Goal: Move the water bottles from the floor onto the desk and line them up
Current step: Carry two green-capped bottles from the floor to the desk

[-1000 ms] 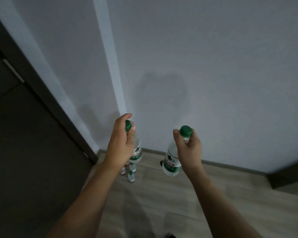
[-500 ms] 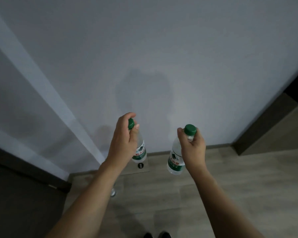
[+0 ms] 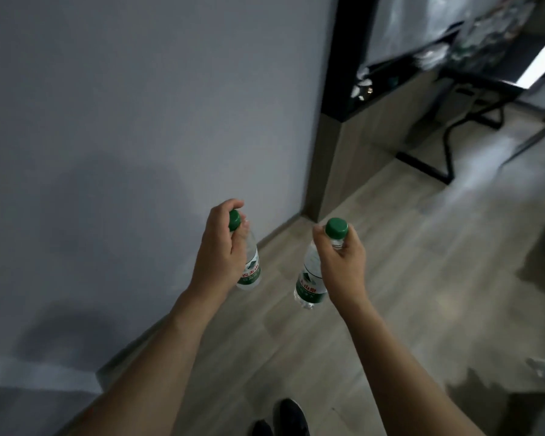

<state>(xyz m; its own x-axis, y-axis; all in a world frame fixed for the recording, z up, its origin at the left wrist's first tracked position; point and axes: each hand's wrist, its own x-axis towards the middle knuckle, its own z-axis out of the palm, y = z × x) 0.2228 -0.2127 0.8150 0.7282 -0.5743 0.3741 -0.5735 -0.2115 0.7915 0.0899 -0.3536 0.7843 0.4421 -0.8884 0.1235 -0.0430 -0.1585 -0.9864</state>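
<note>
Two clear water bottles with green caps and green-and-white labels hang in the air in front of me. My left hand (image 3: 221, 250) grips the neck of the left bottle (image 3: 250, 269), with fingers curled over its cap. My right hand (image 3: 343, 262) holds the right bottle (image 3: 309, 284) by its neck just under the cap. Both bottles hang upright above the wood floor, about a hand's width apart. A dark desk (image 3: 485, 80) on black legs stands at the far upper right, blurred.
A pale grey wall (image 3: 139, 121) fills the left and centre. A dark-framed corner post (image 3: 331, 146) stands ahead on the right. Wood floor (image 3: 422, 262) opens to the right. My dark shoes (image 3: 283, 416) show at the bottom edge.
The view has swung to the right: the dark door on the left is gone and the desk area has come in at the upper right. Both hands still hold their bottles the same way.
</note>
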